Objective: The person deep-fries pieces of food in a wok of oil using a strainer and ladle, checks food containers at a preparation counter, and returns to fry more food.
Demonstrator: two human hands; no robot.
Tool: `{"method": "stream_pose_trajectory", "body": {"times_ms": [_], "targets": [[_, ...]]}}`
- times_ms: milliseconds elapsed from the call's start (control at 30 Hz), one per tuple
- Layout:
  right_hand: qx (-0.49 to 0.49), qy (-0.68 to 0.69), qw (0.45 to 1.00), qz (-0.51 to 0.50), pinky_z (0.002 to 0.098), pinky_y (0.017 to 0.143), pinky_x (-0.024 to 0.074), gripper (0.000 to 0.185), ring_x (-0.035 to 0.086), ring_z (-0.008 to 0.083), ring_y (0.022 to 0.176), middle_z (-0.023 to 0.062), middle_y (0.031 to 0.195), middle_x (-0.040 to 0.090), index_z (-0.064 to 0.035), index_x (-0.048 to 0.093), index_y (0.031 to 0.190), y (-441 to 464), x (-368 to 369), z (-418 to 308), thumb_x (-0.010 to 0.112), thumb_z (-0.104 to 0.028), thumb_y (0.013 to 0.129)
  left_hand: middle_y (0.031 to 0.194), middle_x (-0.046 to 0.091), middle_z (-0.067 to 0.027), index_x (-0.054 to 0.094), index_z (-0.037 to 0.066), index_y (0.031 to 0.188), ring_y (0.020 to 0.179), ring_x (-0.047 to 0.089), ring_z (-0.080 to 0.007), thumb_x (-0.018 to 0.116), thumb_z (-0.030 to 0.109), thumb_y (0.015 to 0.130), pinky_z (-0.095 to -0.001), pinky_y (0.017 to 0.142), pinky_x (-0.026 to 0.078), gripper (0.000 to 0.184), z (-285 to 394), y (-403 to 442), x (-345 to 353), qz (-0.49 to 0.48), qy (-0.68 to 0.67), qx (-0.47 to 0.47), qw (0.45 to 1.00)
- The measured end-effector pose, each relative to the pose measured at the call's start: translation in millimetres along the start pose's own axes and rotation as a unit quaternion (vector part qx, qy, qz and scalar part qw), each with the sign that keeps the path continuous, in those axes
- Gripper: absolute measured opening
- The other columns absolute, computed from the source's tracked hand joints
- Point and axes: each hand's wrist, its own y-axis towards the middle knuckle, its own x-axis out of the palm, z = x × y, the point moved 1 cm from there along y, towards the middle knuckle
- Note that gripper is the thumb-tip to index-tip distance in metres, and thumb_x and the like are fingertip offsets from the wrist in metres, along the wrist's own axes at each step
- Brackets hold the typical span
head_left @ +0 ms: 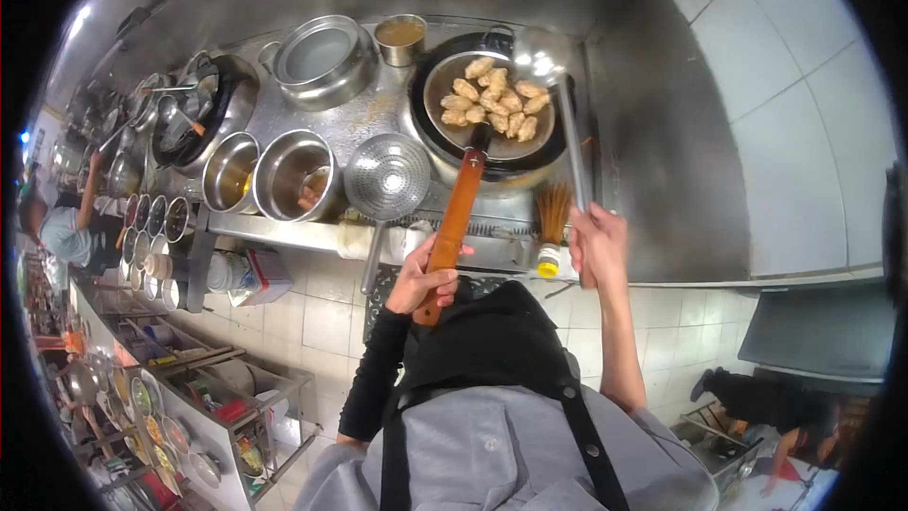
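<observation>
I'm watching the pan most: the left hand pinches its wooden handle near the end, thumb on top, so a turn of that wrist could tip it. The ladle, clasped in the curled fingers of the right hand, overlaps the pan's upper-right rim; I judge that a hasty swing could knock it. Either slip might spill the golden pieces, which lie in the pan, beyond both hands and well apart from them, ahead and leftward of the right.
</observation>
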Motion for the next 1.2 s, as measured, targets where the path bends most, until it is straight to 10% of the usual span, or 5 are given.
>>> {"method": "stream_pose_trajectory", "body": {"times_ms": [233,400,700,1000,1200], "targets": [[0.069,0.054,0.995,-0.042,0.0294,0.034,0.0357,0.017,0.048,0.0103,0.042,0.0031,0.06,0.052,-0.0003,0.059,0.089,1.1,12.3,26.2,0.062,-0.012,0.101,0.086,0.054,-0.0025,0.047,0.001,0.142,0.059,0.045,-0.0061,0.061,-0.006,0.092,-0.0236,0.049,0.041,0.052,4.1,35.6,-20.6,-0.017,0.011,-0.019,1.0],[-0.034,-0.03,0.999,-0.009,0.0284,0.033,0.0353,0.018,0.047,0.0094,0.04,0.0022,0.059,0.051,-0.0005,0.057,0.086,-1.2,33.5,36.9,0.062,-0.01,0.101,0.142,0.058,-0.0118,0.042,-0.001,0.148,0.063,0.046,-0.0051,0.061,-0.007,0.09,-0.023,0.051,0.043,0.061,0.5,74.2,-50.0,-0.015,0.021,-0.022,0.999],[-0.067,-0.226,0.967,0.099,0.0336,0.038,0.0399,0.031,0.051,0.0101,0.044,0.0043,0.059,0.051,0.0116,0.064,0.122,-13.1,4.5,42.0,0.064,-0.009,0.098,0.145,0.056,-0.0118,0.036,0.0,0.152,0.061,0.043,-0.0067,0.052,-0.008,0.093,-0.0222,0.051,0.036,0.062,3.8,88.2,-98.8,-0.008,-0.014,-0.096,0.995],[-0.149,-0.362,0.917,0.071,0.0523,0.068,0.0496,0.018,0.067,0.0492,0.076,0.0303,0.074,0.064,0.006,0.064,0.096,59.1,7.7,64.3,0.062,-0.011,0.091,0.148,0.056,-0.01,0.035,0.0,0.154,0.059,0.038,-0.0041,0.052,-0.007,0.095,-0.0211,0.05,0.035,0.061,19.3,71.4,-98.4,-0.01,-0.006,-0.132,0.991],[-0.203,-0.392,0.895,0.062,0.0473,0.052,0.0493,0.02,0.065,0.0337,0.052,0.0208,0.064,0.063,0.0053,0.065,0.094,91.4,14.2,83.6,0.063,-0.014,0.093,0.147,0.058,-0.0119,0.035,0.002,0.155,0.06,0.036,-0.004,0.051,-0.007,0.096,-0.0206,0.051,0.034,0.061,23.6,79.6,-103.5,-0.022,-0.014,-0.14,0.99]]}}
